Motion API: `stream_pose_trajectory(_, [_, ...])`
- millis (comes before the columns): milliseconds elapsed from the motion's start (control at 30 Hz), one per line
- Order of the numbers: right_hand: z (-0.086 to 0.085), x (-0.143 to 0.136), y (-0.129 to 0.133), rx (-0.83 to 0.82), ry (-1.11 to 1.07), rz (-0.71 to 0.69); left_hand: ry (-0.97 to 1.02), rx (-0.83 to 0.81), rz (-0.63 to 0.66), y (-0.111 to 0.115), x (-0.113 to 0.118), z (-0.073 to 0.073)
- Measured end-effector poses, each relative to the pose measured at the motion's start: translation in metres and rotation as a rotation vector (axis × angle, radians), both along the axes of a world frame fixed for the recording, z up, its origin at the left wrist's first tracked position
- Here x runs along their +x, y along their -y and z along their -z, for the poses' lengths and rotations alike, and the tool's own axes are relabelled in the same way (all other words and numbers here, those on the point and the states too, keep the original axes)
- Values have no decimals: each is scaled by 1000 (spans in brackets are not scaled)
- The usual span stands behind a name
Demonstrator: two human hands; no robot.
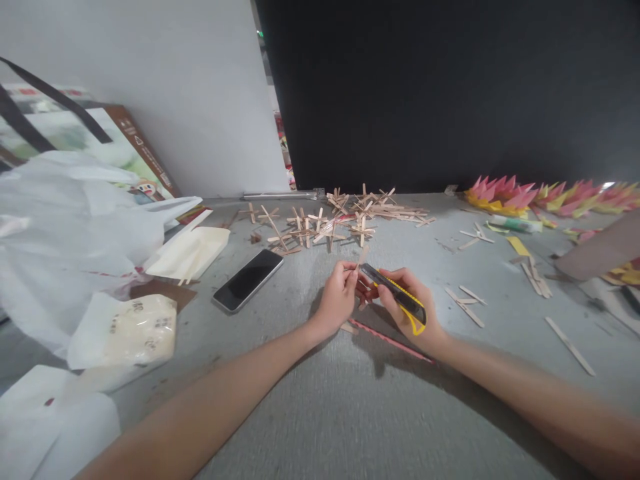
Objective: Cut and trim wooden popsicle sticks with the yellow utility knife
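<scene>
In the middle of the grey table (310, 413), my left hand (337, 297) pinches a thin wooden stick (363, 255), whose upper end points away from me. My right hand (413, 303) is wrapped round a yellow and black box cutter (397, 293). The cutter's front end is close to the stick; whether the blade touches it I cannot tell. Beneath both hands lies a long, narrow pink strip (393, 340) with a notched-looking edge. A short piece of wood (349, 328) rests by its left end, partly under my left hand.
Many wooden sticks joined in crosses (320, 223) are heaped behind my hands. A smartphone (249, 280) lies left, near a paper tray (193, 253) and a white plastic bag (75, 227). Loose sticks (465, 307), a glue stick (515, 223) and pink-yellow folded paper pieces (500, 197) are right.
</scene>
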State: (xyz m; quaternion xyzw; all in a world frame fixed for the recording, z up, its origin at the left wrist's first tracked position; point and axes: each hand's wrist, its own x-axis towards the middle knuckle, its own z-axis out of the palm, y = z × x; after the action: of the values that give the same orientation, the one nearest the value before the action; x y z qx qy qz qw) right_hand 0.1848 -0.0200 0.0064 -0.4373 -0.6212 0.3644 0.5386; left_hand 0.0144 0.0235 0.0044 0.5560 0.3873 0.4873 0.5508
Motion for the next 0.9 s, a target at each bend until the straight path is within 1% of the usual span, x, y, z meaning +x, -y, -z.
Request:
stream_pose_trajectory(167, [1,3,-1,-4,13,2,87,-66,42,-5,0,3])
stream_pose_trajectory(433, [-4,6,-7,-37,-40,-50,150,-100,95,-5,-3,-3])
stream_pose_trajectory(500, [-7,10,-7,60,-8,3,145,-93,109,-4,-2,-3])
stream_pose_trajectory(600, [-11,19,-8,378,175,154,65,-36,110,0,-1,-2])
stream_pose_trajectory(667, [-10,24,-11,536,320,204,-17,10,118,3,0,-3])
stream_pose_trajectory(733, [-6,27,-16,590,421,193,-77,30,129,5,1,-6])
stream_pose_trajectory(900, [5,27,-29,590,595,113,-157,52,128,7,-1,-9])
